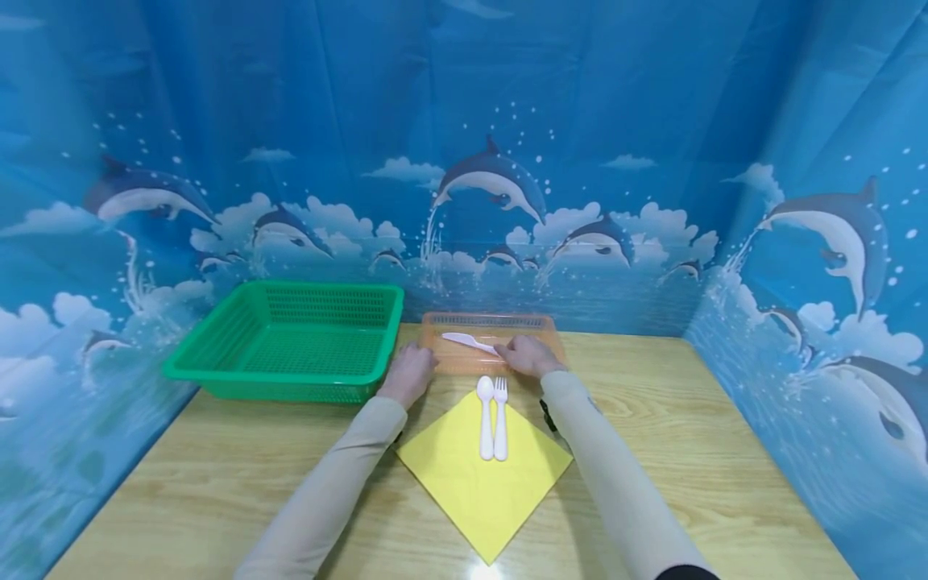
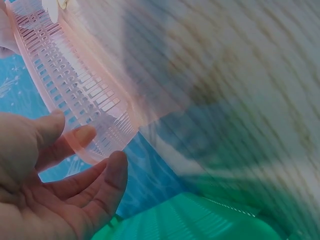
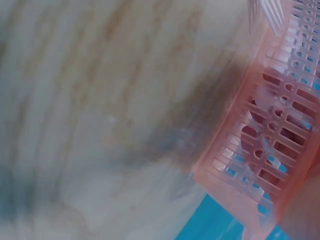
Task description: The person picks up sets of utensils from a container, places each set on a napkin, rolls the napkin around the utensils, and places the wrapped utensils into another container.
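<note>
White knife (image 1: 470, 342), pinched by its handle end in the right hand (image 1: 531, 356) over the orange basket (image 1: 493, 321), could snag the rim or twist loose—that end-hold looks slight—while the left hand (image 1: 411, 372) grips the basket's corner.

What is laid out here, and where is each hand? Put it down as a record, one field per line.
left hand: left hand, at the rim of the orange basket
right hand: right hand, holding the white knife by its handle
knife position: over or in the orange basket; cannot tell if raised
yellow napkin: bears spoon and fork, side by side, spoon on the left
green basket: left of the orange basket
surface: wood-grain table
</note>
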A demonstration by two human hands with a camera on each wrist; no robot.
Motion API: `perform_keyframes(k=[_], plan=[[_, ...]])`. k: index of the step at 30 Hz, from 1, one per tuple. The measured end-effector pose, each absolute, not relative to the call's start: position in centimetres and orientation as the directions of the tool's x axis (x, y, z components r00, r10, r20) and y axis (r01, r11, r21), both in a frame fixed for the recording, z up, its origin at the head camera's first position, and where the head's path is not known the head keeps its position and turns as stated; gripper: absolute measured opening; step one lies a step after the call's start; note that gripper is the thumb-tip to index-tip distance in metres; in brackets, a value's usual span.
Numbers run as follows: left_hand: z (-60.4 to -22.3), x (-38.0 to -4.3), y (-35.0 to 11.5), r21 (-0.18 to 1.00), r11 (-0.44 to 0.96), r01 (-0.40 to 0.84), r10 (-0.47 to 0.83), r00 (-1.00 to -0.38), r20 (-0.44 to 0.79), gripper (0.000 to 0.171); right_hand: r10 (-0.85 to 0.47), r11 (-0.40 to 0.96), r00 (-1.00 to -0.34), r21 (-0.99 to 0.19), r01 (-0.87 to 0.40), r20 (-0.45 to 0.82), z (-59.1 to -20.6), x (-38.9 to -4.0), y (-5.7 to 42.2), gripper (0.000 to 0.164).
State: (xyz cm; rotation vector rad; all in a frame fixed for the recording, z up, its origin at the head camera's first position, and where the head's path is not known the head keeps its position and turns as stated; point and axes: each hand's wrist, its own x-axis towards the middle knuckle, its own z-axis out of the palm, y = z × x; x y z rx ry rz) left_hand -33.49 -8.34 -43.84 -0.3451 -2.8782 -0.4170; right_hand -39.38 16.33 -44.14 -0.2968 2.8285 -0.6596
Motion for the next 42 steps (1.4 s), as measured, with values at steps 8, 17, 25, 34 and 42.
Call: perform_keyframes(k=[8,17,25,34,42], plan=[[-43.9,-33.7,-8.4,0.228,0.934,0.274,0.220,-0.947,0.235,0.021,-0.181,0.831,-0.983,-0.537,-0.146,-0.013,-44.6,-39.4,16.2,0.030],[-44.1,-34.1,-8.7,0.171,0.932,0.319,0.264,-0.923,0.281,0.021,-0.203,0.844,-0.970,-0.478,-0.244,0.137,-43.8,-39.0,15.6,0.012],[-44.1,-34.2,-8.7,0.144,0.931,0.334,0.282,-0.913,0.295,0.023,-0.259,0.911,-0.962,-0.308,-0.275,0.091,-43.2,-39.0,15.4,0.024],[-44.2,-33.9,-8.6,0.162,0.927,0.337,0.275,-0.908,0.317,0.022,-0.204,0.823,-0.956,-0.492,-0.284,0.212,-43.2,-37.7,16.0,0.023],[-44.2,-33.3,-8.5,0.210,0.920,0.330,0.270,-0.925,0.268,0.019,-0.186,0.575,-0.952,-0.759,-0.306,0.243,-42.8,-35.6,15.5,0.035]])
